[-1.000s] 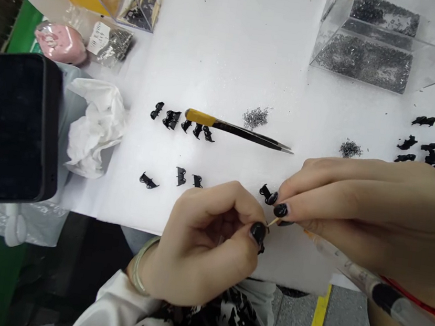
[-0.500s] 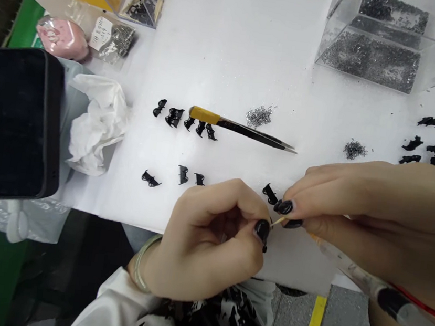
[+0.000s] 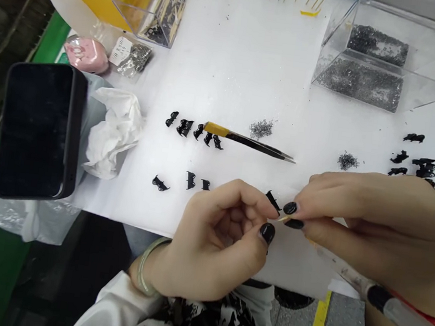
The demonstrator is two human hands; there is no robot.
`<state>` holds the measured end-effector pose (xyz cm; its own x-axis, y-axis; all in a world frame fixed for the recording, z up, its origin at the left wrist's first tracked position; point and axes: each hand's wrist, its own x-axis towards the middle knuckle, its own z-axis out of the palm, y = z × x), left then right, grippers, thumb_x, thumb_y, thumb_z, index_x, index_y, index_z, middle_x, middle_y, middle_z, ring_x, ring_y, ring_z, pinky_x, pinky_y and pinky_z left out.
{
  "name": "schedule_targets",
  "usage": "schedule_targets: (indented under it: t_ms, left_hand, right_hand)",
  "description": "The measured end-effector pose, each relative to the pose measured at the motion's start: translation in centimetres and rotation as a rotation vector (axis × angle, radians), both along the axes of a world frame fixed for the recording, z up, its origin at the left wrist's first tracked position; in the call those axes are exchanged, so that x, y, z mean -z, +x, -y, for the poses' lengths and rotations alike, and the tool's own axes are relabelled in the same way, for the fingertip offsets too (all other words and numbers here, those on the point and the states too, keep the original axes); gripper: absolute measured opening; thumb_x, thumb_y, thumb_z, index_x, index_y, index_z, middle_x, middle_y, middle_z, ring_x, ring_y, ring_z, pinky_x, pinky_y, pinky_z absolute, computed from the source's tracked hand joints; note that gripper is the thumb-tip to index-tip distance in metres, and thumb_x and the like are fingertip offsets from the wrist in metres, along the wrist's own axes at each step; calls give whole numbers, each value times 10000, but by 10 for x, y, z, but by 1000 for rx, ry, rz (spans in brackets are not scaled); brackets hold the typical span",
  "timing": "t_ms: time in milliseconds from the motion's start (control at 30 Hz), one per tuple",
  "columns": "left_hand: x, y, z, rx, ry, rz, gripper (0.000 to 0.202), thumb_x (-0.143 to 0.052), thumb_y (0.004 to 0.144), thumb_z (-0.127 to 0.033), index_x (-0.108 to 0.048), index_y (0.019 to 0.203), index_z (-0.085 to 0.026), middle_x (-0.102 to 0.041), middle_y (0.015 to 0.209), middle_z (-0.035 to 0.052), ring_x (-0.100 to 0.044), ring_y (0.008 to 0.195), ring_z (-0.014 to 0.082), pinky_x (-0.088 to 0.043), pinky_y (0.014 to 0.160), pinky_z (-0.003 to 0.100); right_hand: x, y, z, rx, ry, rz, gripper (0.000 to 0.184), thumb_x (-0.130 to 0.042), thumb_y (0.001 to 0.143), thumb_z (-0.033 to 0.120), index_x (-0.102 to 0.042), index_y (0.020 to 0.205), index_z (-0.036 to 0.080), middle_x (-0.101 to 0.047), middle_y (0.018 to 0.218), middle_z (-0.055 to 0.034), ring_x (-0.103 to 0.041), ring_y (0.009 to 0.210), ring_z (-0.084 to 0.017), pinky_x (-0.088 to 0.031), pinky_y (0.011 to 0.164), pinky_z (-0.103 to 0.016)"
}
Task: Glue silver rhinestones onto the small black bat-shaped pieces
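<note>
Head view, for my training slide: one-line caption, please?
Right hand aims a thin stick at the curled left hand above a white table.

The left hand [image 3: 215,242], with a bracelet [image 3: 145,268] at the wrist, is curled with thumb and forefinger pinched together. Whether anything tiny sits in that pinch is hard to make out. The right hand [image 3: 373,219] grips a thin wooden stick [image 3: 284,219] between its fingertips, the tip pointing at the left thumb. A small black piece [image 3: 273,200] lies just beside both forefingers. A clear tube [image 3: 383,302] runs out from under the right hand. On the white counter [image 3: 244,71] behind lie tweezers [image 3: 250,140] next to a row of black pieces [image 3: 193,129] and a little heap of metal bits [image 3: 261,129]. A crumpled tissue [image 3: 114,129] and a black box [image 3: 39,130] are at the left.
</note>
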<state>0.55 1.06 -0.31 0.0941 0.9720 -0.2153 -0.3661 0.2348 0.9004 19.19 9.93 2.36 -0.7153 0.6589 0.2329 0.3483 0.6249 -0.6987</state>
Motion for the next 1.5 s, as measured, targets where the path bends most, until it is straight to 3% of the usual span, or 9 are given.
schedule_targets:
  t_ms: [100, 267, 700, 967, 1133, 1300, 1500]
  left_hand:
    - [0, 1, 0, -14, 37, 2, 247, -623, 842, 4, -650, 984, -196, -582, 711, -41, -524, 486, 53, -403, 398, 140]
    - [1, 2, 0, -37, 20, 43, 151, -662, 893, -59, -647, 963, -192, -577, 703, -39, -517, 470, 48, -437, 408, 140]
    - [1, 2, 0, -25, 40, 4, 142, -619, 920, -45, -658, 920, -181, -588, 656, -42, -465, 422, 24, -397, 399, 123]
    - [4, 1, 2, -2, 26, 64, 101, -632, 993, -153, -638, 898, -188, -568, 659, -33, -496, 466, 32, -413, 422, 112]
    - [3, 2, 3, -12, 20, 25, 127, -626, 993, -166, -603, 870, -191, -558, 656, -35, -467, 431, 34, -361, 375, 124]
    - [3, 3, 3, -20, 1, 23, 127, -637, 985, -166, -594, 869, -191, -558, 652, -37, -451, 419, 31, -333, 358, 122]
    - [2, 2, 2, -21, 14, 33, 131, -619, 991, -151, -616, 864, -184, -569, 655, -29, -450, 424, 29, -344, 365, 119]
  right_hand:
    - [-2, 0, 1, -11, -11, -39, 252, -606, 859, -2, -645, 867, 247, -613, 634, 104, -489, 534, -21, -402, 533, -137]
    - [-1, 4, 5, 22, -1, 36, 240, -608, 878, 35, -636, 908, 271, -526, 579, 98, -425, 520, -51, -380, 532, -167]
    - [-2, 4, 9, 75, -6, 46, 216, -594, 884, 57, -652, 872, 265, -630, 588, 85, -562, 513, -83, -421, 486, -236]
    - [-2, 0, 6, 57, 42, 19, 209, -611, 885, 46, -646, 884, 252, -630, 582, 82, -549, 504, -70, -421, 486, -215]
    - [-1, -1, 9, 77, 56, 50, 229, -582, 881, 47, -642, 882, 268, -550, 534, 93, -440, 466, -58, -384, 478, -198]
    - [-2, 3, 13, 152, 30, 121, 222, -587, 897, 98, -636, 882, 313, -561, 556, 108, -453, 487, -63, -397, 511, -199]
    - [-1, 6, 4, 14, -1, 116, 167, -598, 926, 105, -642, 891, 262, -674, 657, 93, -548, 541, -46, -420, 521, -179]
